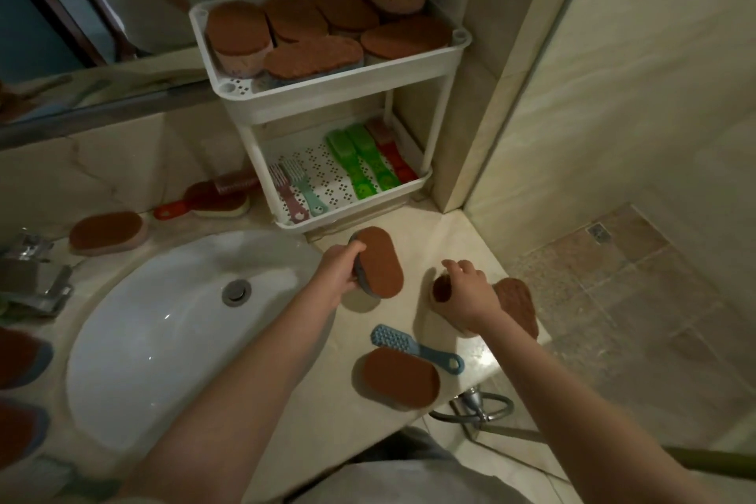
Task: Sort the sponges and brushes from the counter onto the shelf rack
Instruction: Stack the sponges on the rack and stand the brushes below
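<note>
By counter (462, 241) edge, hands (341, 270) (470, 295) grip sponges (378, 268) (442, 291)

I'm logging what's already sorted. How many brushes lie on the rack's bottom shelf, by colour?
Green brushes: 2
Pink brush: 1
Teal brush: 1
Red brush: 1
Total: 5

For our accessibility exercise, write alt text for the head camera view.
A person's left hand holds a brown sponge over a bathroom counter; the right hand covers a second sponge. Behind, a white rack holds sponges above and brushes below.
</note>
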